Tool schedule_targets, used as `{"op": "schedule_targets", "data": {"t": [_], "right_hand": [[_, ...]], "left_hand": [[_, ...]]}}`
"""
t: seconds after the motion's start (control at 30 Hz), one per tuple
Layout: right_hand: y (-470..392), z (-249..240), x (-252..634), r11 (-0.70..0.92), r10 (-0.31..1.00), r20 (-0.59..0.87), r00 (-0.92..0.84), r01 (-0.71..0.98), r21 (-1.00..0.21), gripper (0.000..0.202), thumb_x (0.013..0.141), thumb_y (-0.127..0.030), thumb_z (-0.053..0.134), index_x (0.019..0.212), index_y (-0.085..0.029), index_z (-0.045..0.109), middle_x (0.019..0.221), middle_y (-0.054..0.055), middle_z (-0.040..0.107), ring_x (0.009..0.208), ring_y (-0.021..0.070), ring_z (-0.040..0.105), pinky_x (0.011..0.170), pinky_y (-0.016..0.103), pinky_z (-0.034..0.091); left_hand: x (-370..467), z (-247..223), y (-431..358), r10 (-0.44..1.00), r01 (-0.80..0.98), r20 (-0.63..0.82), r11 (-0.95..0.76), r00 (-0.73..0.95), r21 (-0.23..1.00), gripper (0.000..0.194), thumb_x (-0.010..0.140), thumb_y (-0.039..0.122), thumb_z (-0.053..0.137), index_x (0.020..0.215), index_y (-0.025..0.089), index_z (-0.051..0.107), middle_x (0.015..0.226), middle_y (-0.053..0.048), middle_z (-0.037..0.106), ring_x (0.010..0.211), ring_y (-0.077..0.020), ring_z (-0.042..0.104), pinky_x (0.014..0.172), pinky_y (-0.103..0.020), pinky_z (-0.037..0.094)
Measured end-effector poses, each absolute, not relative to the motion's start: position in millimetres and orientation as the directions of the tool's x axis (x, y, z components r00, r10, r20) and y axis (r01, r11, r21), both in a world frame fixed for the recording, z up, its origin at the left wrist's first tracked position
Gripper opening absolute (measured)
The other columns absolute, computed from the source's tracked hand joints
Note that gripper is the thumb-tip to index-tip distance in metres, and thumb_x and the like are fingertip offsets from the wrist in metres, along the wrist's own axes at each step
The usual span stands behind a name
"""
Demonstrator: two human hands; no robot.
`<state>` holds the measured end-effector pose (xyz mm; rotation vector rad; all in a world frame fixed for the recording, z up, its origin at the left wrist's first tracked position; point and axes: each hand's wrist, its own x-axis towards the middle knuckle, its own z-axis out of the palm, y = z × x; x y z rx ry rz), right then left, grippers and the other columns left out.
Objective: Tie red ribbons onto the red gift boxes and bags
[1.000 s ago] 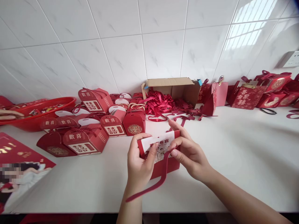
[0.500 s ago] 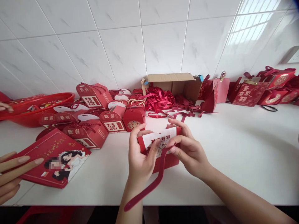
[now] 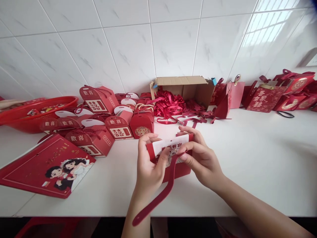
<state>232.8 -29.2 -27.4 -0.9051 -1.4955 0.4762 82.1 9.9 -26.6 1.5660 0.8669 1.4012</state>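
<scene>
A small red gift box (image 3: 177,173) with a white printed front panel stands on the table between my hands. My left hand (image 3: 150,162) is wrapped round its left side, with the thumb pressed on the white panel. At the panel's middle, my right hand (image 3: 200,157) pinches one end of a dark red strap (image 3: 166,190) between thumb and forefinger; its other fingers rest at the box's right side. The strap's free end, with a small hole, hangs down over my left forearm. Where the pinched end meets the panel is hidden by my fingers.
Folded red gift boxes (image 3: 119,127) crowd the left, beside a red basin (image 3: 39,119). A red bag with a printed couple (image 3: 49,168) lies nearer. Behind, a cardboard box (image 3: 182,81) spills red ribbons (image 3: 170,104) and straps. Finished-looking red bags (image 3: 266,99) stand right.
Another person's hand has left the red bag with the printed couple at the left. My hands keep nearly the same hold on the box and strap.
</scene>
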Motion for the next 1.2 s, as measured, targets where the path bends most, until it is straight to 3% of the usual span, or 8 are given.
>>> {"op": "schedule_targets", "data": {"t": [0.13, 0.4, 0.63, 0.9, 1.1, 1.2], "right_hand": [[-29, -28, 230, 0.605, 0.732, 0.663, 0.160, 0.294, -0.740, 0.009, 0.088, -0.029, 0.060, 0.085, -0.025, 0.069, 0.122, 0.010, 0.051, 0.127, 0.0289, 0.044, 0.089, 0.041, 0.051], [-28, -26, 230, 0.625, 0.674, 0.703, 0.226, 0.333, -0.706, 0.010, 0.087, -0.022, 0.062, 0.085, -0.027, 0.070, 0.104, 0.008, 0.056, 0.116, 0.0247, 0.051, 0.084, 0.037, 0.051], [-29, -26, 230, 0.612, 0.675, 0.699, 0.236, 0.350, -0.709, 0.010, 0.087, -0.022, 0.062, 0.085, -0.026, 0.071, 0.101, 0.008, 0.055, 0.109, 0.0238, 0.054, 0.079, 0.035, 0.052], [-27, -27, 232, 0.654, 0.630, 0.749, 0.204, 0.381, -0.654, 0.013, 0.086, -0.016, 0.062, 0.089, -0.025, 0.071, 0.094, 0.007, 0.056, 0.102, 0.0202, 0.054, 0.077, 0.032, 0.054], [-27, -27, 235, 0.680, 0.565, 0.803, 0.189, 0.445, -0.583, 0.019, 0.084, -0.009, 0.063, 0.092, -0.025, 0.070, 0.098, 0.005, 0.055, 0.100, 0.0168, 0.056, 0.077, 0.028, 0.052], [-27, -29, 236, 0.706, 0.515, 0.828, 0.223, 0.437, -0.557, 0.032, 0.081, -0.007, 0.066, 0.107, -0.027, 0.063, 0.102, 0.004, 0.057, 0.093, 0.0162, 0.059, 0.076, 0.031, 0.052]], "left_hand": [[86, -24, 7, 0.902, -0.013, 0.403, -0.406, 0.152, 0.914, 0.026, 0.085, 0.031, 0.064, 0.105, 0.025, 0.048, 0.095, -0.003, 0.059, 0.074, -0.0140, 0.065, 0.064, -0.023, 0.055], [90, -23, 2, 0.862, 0.025, 0.465, -0.479, 0.202, 0.878, 0.020, 0.083, 0.021, 0.065, 0.096, 0.025, 0.050, 0.084, 0.002, 0.064, 0.068, -0.0115, 0.065, 0.059, -0.019, 0.052], [95, -22, 1, 0.847, 0.040, 0.513, -0.522, 0.143, 0.852, 0.018, 0.082, 0.024, 0.067, 0.094, 0.023, 0.054, 0.086, 0.000, 0.067, 0.071, -0.0129, 0.066, 0.060, -0.020, 0.051], [93, -28, 4, 0.810, 0.039, 0.562, -0.575, 0.170, 0.817, 0.020, 0.084, 0.023, 0.065, 0.100, 0.022, 0.052, 0.100, -0.003, 0.065, 0.088, -0.0145, 0.066, 0.071, -0.021, 0.054], [96, -27, -1, 0.788, -0.048, 0.577, -0.581, 0.214, 0.812, 0.018, 0.086, 0.017, 0.064, 0.098, 0.023, 0.052, 0.088, 0.003, 0.063, 0.071, -0.0069, 0.063, 0.062, -0.014, 0.050], [98, -28, -2, 0.763, -0.100, 0.597, -0.593, 0.248, 0.799, 0.019, 0.086, 0.014, 0.062, 0.098, 0.024, 0.052, 0.091, 0.003, 0.062, 0.070, -0.0057, 0.062, 0.063, -0.013, 0.050]]}}
